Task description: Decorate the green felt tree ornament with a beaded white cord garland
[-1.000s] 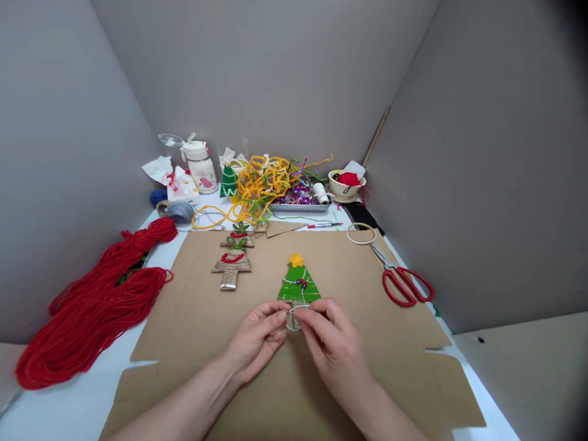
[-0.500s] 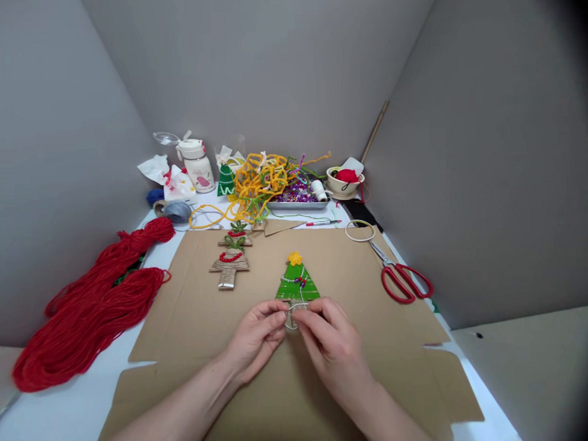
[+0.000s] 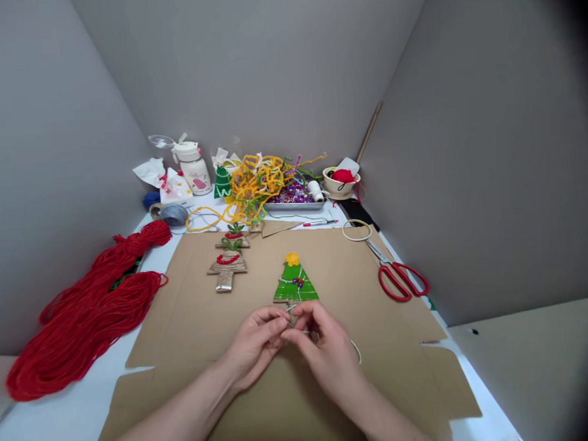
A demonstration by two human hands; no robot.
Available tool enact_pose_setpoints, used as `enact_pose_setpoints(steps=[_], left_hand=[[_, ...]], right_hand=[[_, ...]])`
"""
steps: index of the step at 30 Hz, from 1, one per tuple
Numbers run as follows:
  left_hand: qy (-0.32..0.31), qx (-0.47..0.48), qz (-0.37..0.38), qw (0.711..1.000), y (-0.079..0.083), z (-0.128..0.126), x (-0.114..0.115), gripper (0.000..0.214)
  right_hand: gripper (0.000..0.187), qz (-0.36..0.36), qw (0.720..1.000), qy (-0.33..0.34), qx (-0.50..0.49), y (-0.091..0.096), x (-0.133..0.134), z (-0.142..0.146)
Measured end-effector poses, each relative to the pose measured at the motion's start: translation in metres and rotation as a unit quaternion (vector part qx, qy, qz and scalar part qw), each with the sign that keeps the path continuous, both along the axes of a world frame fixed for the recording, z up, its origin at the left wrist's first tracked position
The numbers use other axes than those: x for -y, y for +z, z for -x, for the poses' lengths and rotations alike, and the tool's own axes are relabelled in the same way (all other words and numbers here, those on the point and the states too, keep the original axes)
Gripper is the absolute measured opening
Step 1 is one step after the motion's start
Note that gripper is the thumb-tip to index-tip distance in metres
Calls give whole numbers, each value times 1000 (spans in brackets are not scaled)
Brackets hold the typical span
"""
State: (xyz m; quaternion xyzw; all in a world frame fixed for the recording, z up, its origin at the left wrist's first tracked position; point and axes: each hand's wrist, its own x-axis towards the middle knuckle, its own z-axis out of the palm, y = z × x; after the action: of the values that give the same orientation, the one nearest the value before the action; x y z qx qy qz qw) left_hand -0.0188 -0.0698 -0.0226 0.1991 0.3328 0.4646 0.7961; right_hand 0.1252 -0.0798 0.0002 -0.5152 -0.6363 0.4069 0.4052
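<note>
Grey panels wall in a white table [image 3: 50,428] on which a flattened sheet of brown cardboard [image 3: 191,314] lies. At the far left a heap of red yarn [image 3: 80,318] trails off the sheet's edge; behind it the clutter at the back wall is too small to sort beyond a white bottle [image 3: 192,167] and a tangle of yellow cord [image 3: 257,183]. A twine-wrapped tree ornament [image 3: 228,264] lies flat left of centre. The left hand [image 3: 254,344] comes in palm inward, fingertips pinched on a thin pale string [image 3: 357,353] at the trunk of the green tree ornament [image 3: 295,285], which lies flat mid-sheet. The trunk itself is hidden behind the fingers. The right hand [image 3: 325,348] meets it thumb to thumb, also pinched on the string, whose loop curves out behind its knuckles. Red-handled scissors [image 3: 397,278] lie well apart to the right.
</note>
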Motion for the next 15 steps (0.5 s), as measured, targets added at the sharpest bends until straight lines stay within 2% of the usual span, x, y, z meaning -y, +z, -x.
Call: enact_pose_setpoints(steps=[2,5,7,9,11,15], left_hand=[[-18,2,1,1000,0,-1,2,12],[-34,12,4,999,0,-2,5,13],[-42,14,4,999,0,-2,6,13],[-59,14,5,998,-1,-1,7,15],[-87,15,5,996,-2,-1,8,18],[-131,19,9,991,-3,-1,9,20]], right_hand=[[21,52,998,2,-34,-1,0,2],[31,87,994,7,-66,2,-2,0],[26,86,992,43,-81,7,-5,-4],[14,75,989,94,-91,12,-8,-10],[15,78,982,131,-107,14,-11,-15],[17,109,969,137,-176,13,-12,-17]])
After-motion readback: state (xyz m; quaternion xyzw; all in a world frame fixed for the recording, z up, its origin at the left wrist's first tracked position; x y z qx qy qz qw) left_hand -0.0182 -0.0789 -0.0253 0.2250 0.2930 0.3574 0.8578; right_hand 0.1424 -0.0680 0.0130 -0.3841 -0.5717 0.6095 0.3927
